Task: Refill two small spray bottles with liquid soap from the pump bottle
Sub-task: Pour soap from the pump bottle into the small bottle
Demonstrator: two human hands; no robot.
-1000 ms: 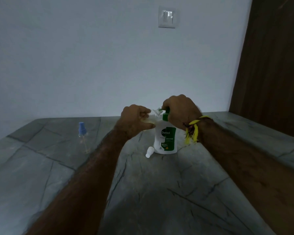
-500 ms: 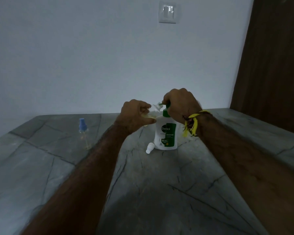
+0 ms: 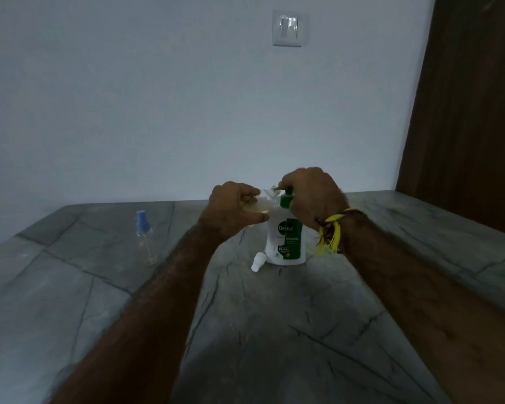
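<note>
A white Dettol pump bottle [image 3: 285,242] with a green pump stands on the grey stone counter [image 3: 274,330]. My right hand [image 3: 312,196] is curled over the pump head from above. My left hand [image 3: 233,209] grips a small clear spray bottle [image 3: 260,204] with yellowish liquid, its open neck tilted up under the pump spout. Its white spray cap [image 3: 258,261] lies on the counter by the pump bottle's left foot. A second clear spray bottle [image 3: 145,239] with a blue cap stands upright at the left.
A pale wall runs along the back of the counter, carrying a light switch [image 3: 287,27]. A dark wooden door [image 3: 464,112] closes the right side. A yellow thread band [image 3: 333,231] is tied on my right wrist.
Both hands keep the same grip on the pump and the small bottle. The whole scene sits slightly higher in the frame than a second ago, from head movement.
</note>
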